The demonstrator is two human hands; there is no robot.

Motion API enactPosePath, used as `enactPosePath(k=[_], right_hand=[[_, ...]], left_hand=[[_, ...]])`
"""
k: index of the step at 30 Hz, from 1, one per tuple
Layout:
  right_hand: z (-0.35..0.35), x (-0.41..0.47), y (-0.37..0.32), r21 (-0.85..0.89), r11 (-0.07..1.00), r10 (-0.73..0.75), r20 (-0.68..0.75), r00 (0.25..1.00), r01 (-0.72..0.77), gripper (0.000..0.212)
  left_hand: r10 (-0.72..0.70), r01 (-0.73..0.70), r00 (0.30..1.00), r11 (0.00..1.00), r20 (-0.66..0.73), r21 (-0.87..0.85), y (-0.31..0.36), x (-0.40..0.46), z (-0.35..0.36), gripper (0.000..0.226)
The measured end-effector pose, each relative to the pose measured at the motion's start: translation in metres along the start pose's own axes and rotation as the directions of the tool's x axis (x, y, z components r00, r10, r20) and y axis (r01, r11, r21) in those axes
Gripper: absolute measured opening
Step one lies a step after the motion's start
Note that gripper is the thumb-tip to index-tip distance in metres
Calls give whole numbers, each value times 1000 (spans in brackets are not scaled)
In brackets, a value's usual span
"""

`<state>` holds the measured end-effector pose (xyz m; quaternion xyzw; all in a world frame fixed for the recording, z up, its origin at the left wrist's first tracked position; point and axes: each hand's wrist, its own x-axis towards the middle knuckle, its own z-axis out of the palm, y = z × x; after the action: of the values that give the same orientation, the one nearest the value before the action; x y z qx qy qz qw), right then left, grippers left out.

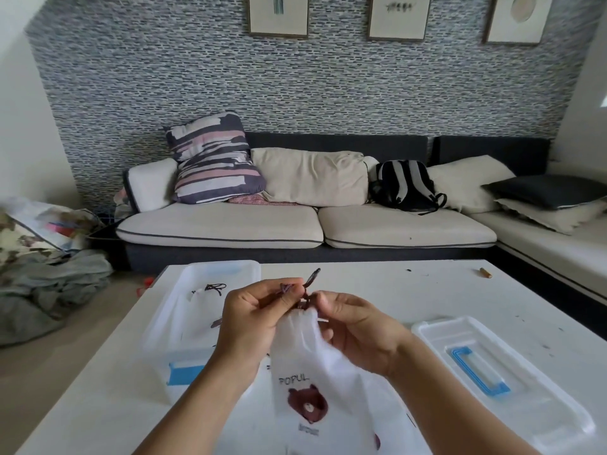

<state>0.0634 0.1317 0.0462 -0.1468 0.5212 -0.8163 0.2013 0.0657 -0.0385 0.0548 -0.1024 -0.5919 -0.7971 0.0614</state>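
Pinching thumb to forefinger, the left hand nips the dark maroon cord while the right hand nips the puckered mouth just beside it. From that grip the pouch, thin soft white fabric with a bear print, trails lengthwise back toward the person over the white table. The cord's loop pokes up and away, and beyond on the left sits a clear plastic box.

The person is going bare-armed: uncovered forearms are showing behind the bare left grip and bare right grip.
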Motion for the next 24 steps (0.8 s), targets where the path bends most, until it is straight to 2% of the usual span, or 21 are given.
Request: enactPosePath(k=[3,5,7,10,13,15,18,22,24], right_hand=[[-5,-3,-9,-213,976,-86,-140,986,55,35],[-8,-6,-15,-376,926,-83,-165,983,15,19],[-10,-6,-16,-458,888,-48,-187,981,-44,16],[-6,-3,-16,-494,869,-91,-220,971,-31,9],[-4,1,-16,-545,830,-254,-172,952,123,37],[-6,2,-16,-560,807,-324,-156,933,187,28],[-2,1,-19,-482,850,-335,-184,924,212,11],[2,2,-23,-538,819,-381,-249,891,199,12],[3,1,-25,-503,847,-337,-257,906,172,18]], left_hand=[[-9,9,1000,999,-2,-51,1,4,-4,10],[-23,25,1000,995,16,-95,0,5,-4,10],[-18,20,999,997,26,-73,-2,4,-4,12],[16,-19,999,997,50,68,-5,3,-2,15],[34,-40,998,991,48,129,-6,4,-1,7],[51,-56,998,988,40,142,-7,6,-2,6],[74,-88,995,970,67,225,-9,8,-4,7],[89,-104,994,951,65,291,-12,6,-2,9],[88,-97,995,956,45,277,-12,6,-1,10]])
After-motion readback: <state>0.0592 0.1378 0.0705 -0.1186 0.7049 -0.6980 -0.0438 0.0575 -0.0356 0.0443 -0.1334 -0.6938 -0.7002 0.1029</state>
